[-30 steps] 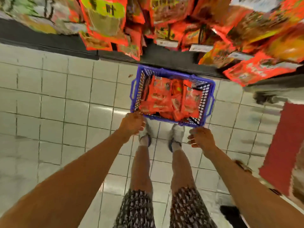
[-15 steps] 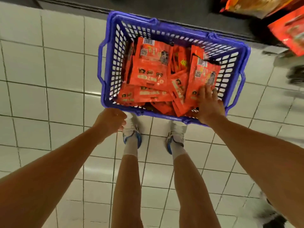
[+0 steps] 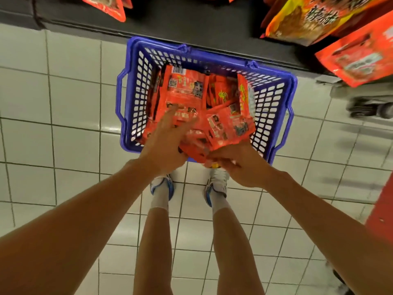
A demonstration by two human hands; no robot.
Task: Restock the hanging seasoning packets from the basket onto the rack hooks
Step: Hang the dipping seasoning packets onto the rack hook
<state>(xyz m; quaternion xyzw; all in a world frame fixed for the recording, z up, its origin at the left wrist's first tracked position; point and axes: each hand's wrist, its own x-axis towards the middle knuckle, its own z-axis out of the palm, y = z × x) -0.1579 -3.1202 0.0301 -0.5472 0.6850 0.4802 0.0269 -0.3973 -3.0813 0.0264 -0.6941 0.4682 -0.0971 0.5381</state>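
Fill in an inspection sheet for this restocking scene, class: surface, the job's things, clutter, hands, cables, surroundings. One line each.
Surface: white tiled floor, glossy, with grey grout lines.
Job's things: blue basket stands on the floor against the dark rack base; red seasoning packets piled inside; a small bunch is lifted at the near edge.
Clutter: nothing seen.
Hands: left hand reaches into the basket, fingers extended onto the packets; right hand grips the lifted bunch from below.
Cables: nothing seen.
Surroundings: hanging packets overhead at right; a blurred wheeled object at right; the person's white shoes just behind the basket.
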